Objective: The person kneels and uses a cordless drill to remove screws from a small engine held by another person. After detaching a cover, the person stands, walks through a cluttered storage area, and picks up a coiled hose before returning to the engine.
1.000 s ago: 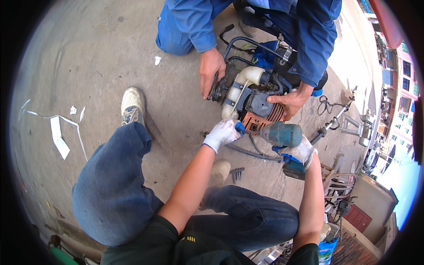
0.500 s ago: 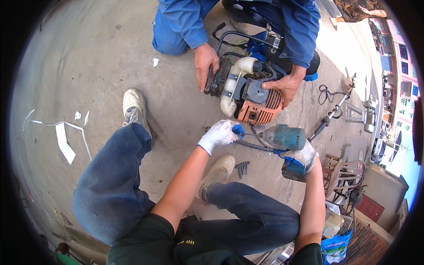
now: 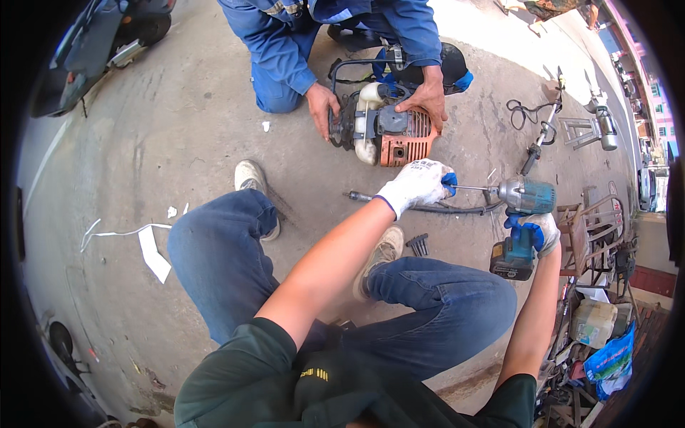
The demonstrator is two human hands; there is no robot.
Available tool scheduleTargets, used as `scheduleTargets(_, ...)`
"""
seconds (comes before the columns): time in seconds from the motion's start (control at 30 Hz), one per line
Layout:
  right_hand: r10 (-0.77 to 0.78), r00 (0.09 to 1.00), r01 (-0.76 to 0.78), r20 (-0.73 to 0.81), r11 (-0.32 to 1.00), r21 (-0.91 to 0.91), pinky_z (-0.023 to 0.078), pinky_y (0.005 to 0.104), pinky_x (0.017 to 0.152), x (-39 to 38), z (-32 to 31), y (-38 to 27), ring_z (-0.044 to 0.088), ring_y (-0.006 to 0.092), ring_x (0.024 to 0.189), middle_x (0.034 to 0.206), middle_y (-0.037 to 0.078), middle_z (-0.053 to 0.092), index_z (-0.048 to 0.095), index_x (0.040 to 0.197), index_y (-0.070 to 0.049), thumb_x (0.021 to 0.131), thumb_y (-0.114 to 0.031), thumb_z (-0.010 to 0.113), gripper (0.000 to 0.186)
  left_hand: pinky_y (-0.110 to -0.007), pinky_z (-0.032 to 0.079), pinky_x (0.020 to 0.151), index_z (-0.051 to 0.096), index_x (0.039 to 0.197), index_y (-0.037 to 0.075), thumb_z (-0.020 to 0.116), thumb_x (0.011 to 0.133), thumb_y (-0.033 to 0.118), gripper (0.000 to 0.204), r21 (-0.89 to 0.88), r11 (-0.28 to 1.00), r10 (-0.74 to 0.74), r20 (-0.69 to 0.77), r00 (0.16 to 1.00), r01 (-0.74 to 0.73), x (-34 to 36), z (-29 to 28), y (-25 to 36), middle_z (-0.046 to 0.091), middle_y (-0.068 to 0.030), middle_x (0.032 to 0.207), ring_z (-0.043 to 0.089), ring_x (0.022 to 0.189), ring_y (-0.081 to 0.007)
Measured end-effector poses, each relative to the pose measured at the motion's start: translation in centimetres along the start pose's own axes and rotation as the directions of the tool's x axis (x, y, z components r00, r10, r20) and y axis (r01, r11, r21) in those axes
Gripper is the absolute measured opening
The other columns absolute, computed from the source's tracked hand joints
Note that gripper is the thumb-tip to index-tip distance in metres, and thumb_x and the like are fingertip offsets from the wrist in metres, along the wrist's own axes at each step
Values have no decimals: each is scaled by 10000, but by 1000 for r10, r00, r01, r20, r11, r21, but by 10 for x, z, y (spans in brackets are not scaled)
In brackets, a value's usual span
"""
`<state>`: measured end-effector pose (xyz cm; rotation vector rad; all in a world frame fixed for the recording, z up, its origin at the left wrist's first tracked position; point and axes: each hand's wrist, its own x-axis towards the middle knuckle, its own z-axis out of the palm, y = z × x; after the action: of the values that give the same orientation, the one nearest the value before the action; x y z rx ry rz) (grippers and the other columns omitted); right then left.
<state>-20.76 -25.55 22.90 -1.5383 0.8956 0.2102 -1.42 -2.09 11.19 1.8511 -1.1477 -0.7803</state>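
R grip [image 3: 539, 230], gloved, is clenched round handle of teal power driver [image 3: 531, 196], batt. at bottom. L grip [image 3: 419, 185], also gloved, pinches far end of long thin bit [image 3: 472, 188]; can't tell what else, if anything, is in those fingers. Diff. vs 1 s ago: driver was up at the orange housing then; now it's well R of it, bit held clear. Orange engine [image 3: 410, 132] sits on the floor [image 3: 207, 135] beyond L grip, co-worker's L hand [image 3: 427, 100] & R hand [image 3: 321, 110] on it, same as before. Dark hose [image 3: 460, 210] runs below bit; bolts [image 3: 418, 245] lie in a cluster nr R shoe [image 3: 385, 248], as ½ s ago. View has swung too: scooter [image 3: 107, 50] now shows top L.

Containers: white plastic tank-like part [image 3: 367, 121] on engine's L side, contents not visible. Lower R, in clutter: cloudy yellowish plastic tub [image 3: 594, 322], contents unclear; blue bag [image 3: 612, 360] just below it, can't see inside.
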Motion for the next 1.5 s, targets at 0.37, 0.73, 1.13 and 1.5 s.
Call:
scheduleTargets(0.37,27,997,17,-75,844,535,531,369,551,-31,58,263,637,270,704,860,135,637,618,1034,21,644,-81,670,406,-405,501,835,679,1026,132,636,822,253,241,325,945,-96,410,907,-47,-7,96,-27,683,-129,982,655,939,-298)
scheduleTargets(0.73,349,931,-29,-110,369,929,484,394,572,-96,121,427,579,255,633,806,115,602,598,1004,-29,738,-143,691,304,-395,480,900,686,1031,128,615,823,262,257,306,940,-303,553,776,149,3,198,-104,653,-165,1070,616,1011,-309)
scheduleTargets(1.13,480,874,-44,-68,219,975,464,383,629,-147,139,471,555,227,663,840,104,604,588,1056,-35,795,-176,696,316,-390,507,854,712,982,73,712,770,314,321,235,972,-188,780,597,-2,-7,262,-100,694,-167,995,659,961,-309)
scheduleTargets(1.5,259,944,59,-207,483,873,507,347,563,-89,107,376,619,208,709,994,112,645,579,1146,-22,796,-84,700,375,-328,480,921,585,1275,63,679,817,257,506,136,928,-372,397,839,347,21,147,-114,668,-139,1153,636,1043,-259)
